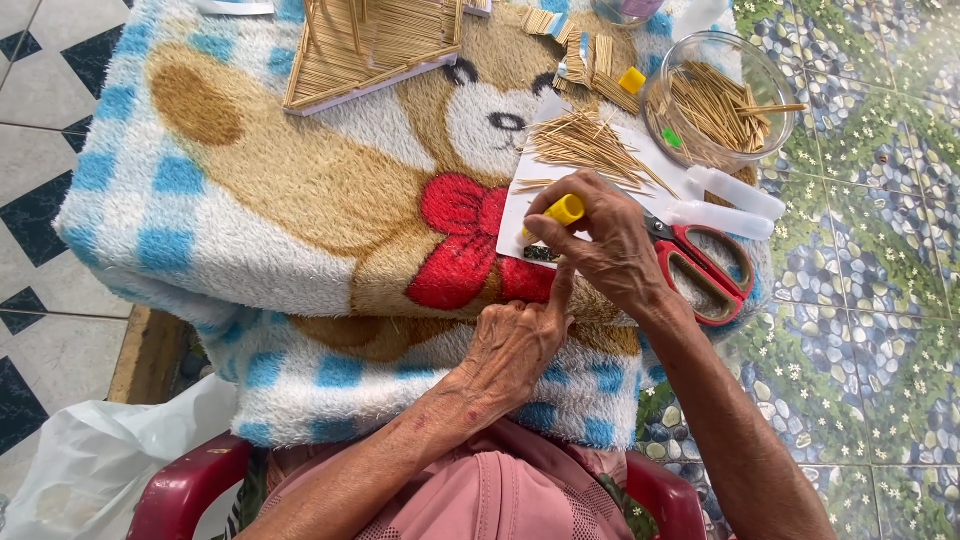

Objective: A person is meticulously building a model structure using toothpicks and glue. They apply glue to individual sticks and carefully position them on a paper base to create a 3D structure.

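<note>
The right hand [607, 240] is bent over the white sheet [512, 222] that lies on the blanket, its thumb and fingers pinched around a small glue tube with a yellow cap [566, 209], the cap pointing toward the left of the view. Just below it the left hand [512, 345] rests on the blanket's near edge with its fingers curled in and the forefinger raised so that its tip touches the underside of the right hand; whether it holds anything under those curled fingers cannot be told. The two hands are close together, meeting near the sheet's lower edge. The fleece blanket [250, 220], checked in blue and white with a teddy bear and a red bow [462, 240], covers the work surface. On the sheet beyond the right hand lies a loose heap of toothpicks [588, 145], and further right stands a clear round plastic container [720, 100] with more toothpicks inside. Red-handled scissors [705, 268] lie just to the right of the right wrist, beside two white plastic tubes [728, 203]. At the far edge of the blanket stands a partly built toothpick model [370, 45] on a pale base, well apart from the hands. A white plastic bag [95, 460] lies on the tiled floor at lower left
</note>
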